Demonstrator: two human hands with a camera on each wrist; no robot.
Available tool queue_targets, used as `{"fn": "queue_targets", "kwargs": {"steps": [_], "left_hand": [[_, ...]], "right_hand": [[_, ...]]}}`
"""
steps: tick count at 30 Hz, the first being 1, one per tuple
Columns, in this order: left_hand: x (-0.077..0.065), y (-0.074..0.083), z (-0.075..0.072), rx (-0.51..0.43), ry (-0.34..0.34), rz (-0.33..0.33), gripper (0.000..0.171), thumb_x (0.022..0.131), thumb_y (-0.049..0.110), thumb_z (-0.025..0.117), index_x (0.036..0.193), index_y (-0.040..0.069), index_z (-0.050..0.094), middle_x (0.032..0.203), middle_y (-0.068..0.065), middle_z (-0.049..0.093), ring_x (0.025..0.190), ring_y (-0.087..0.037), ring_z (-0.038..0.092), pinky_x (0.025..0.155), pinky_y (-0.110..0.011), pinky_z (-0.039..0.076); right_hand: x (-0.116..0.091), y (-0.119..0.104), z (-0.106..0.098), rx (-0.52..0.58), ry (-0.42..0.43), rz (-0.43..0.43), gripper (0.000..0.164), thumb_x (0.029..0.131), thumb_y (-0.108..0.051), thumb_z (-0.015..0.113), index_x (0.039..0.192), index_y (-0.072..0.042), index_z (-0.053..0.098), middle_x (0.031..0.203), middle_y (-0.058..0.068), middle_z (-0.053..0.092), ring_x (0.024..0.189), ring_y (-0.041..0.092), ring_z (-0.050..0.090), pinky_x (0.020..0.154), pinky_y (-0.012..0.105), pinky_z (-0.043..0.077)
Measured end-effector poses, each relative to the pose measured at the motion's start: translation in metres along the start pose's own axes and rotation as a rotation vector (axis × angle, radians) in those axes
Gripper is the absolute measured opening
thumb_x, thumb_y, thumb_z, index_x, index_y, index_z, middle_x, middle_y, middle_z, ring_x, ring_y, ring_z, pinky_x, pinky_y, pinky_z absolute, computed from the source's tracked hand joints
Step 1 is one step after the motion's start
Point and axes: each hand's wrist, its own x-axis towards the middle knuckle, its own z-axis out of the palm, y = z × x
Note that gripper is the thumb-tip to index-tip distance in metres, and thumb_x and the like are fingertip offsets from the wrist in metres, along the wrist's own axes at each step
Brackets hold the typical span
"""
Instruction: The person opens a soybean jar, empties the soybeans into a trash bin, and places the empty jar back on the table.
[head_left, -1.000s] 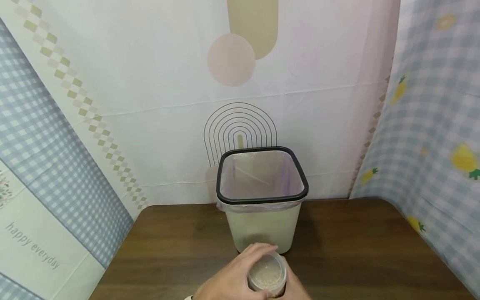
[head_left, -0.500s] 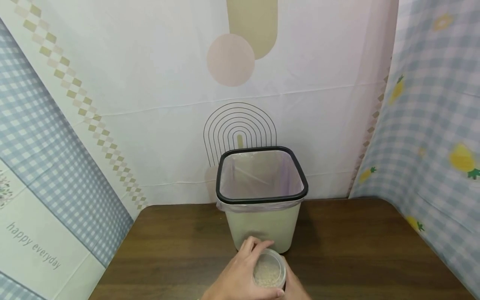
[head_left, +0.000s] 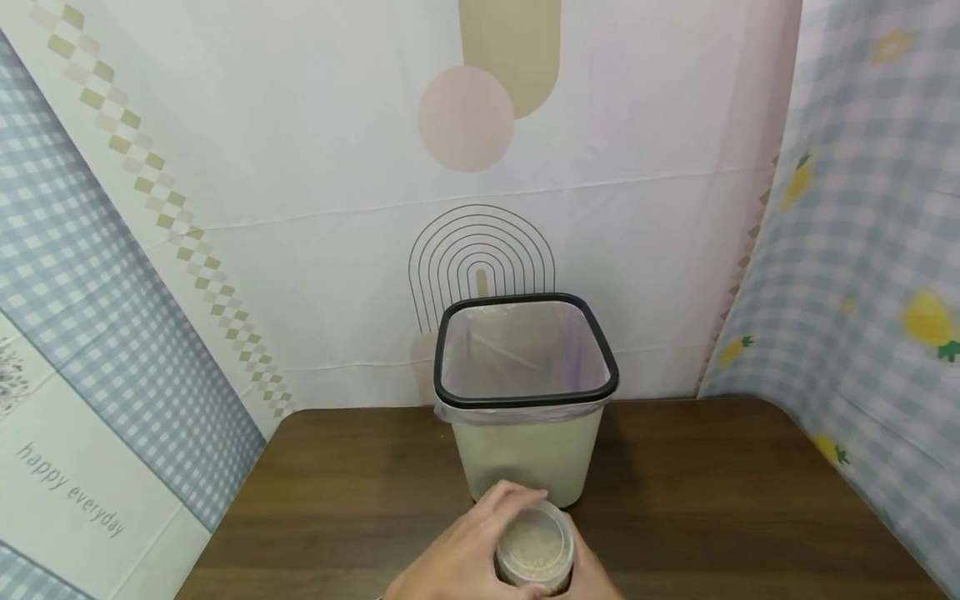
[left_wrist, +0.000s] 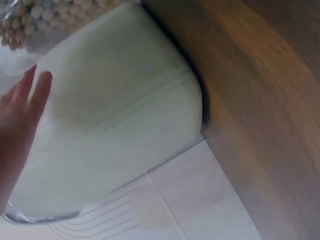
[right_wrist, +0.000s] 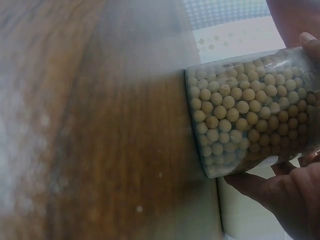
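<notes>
A clear plastic jar point(right_wrist: 245, 112) full of small round beige balls that look like soybeans is held by both hands near the table's front. Its translucent round lid point(head_left: 535, 546) faces up in the head view. My left hand point(head_left: 468, 550) curves round the lid from the left, fingers on the far side and thumb on the near side. My right hand point(head_left: 590, 575) holds the jar from the right, mostly hidden behind it. In the right wrist view the jar's base is close to the wooden table. The left wrist view catches beige balls at its top left corner.
Just beyond the hands stands a pale trash bin point(head_left: 525, 450) with a black rim and a thin plastic liner. It sits on the dark wooden table point(head_left: 337, 500). A patterned white cloth point(head_left: 322, 167) hangs behind, with blue gingham cloths on both sides.
My left hand first turned about the lid, its thumb swinging right, then came back to nearly its earlier pose. The jar shifted slightly along with it. The bin stayed in place.
</notes>
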Motion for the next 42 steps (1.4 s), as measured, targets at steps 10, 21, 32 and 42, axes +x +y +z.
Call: {"fn": "queue_targets", "kwargs": {"steps": [10,21,32,42], "left_hand": [[0.004,0.006,0.017,0.333,0.157,-0.039,0.101,0.077,0.075,0.080,0.156,0.022,0.047,0.132,0.003,0.051,0.113,-0.012,0.056,0.092,-0.033,0.056],[0.005,0.003,0.000,0.163,-0.011,0.059,0.086,0.091,0.049,0.076,0.162,0.024,0.036,0.147,0.003,0.049,0.129,-0.008,0.053,0.103,-0.021,0.052],[0.009,0.005,0.004,0.270,0.038,0.005,0.091,0.081,0.072,0.079,0.154,0.026,0.050,0.133,0.004,0.050,0.116,-0.009,0.053,0.090,-0.023,0.055],[0.013,0.009,-0.011,0.376,-0.073,0.104,0.093,0.086,0.062,0.077,0.161,0.022,0.039,0.146,0.006,0.054,0.129,-0.008,0.056,0.093,-0.024,0.057]], "right_hand": [[0.002,0.028,-0.004,-0.020,-0.010,-0.022,0.103,0.074,-0.019,0.098,0.158,-0.014,0.038,0.144,0.008,0.059,0.126,0.012,0.059,0.101,0.026,0.051],[0.000,0.022,-0.001,0.012,-0.010,0.031,0.106,0.072,-0.017,0.098,0.158,-0.016,0.037,0.142,0.006,0.059,0.122,0.013,0.060,0.098,0.027,0.052],[0.001,0.016,-0.002,-0.003,-0.022,0.071,0.100,0.077,-0.019,0.095,0.158,-0.012,0.037,0.145,0.004,0.057,0.126,0.008,0.056,0.100,0.025,0.050],[0.001,-0.004,0.001,0.046,-0.012,0.011,0.100,0.076,-0.012,0.093,0.158,-0.011,0.035,0.142,0.006,0.057,0.121,0.007,0.057,0.094,0.025,0.052]]}}
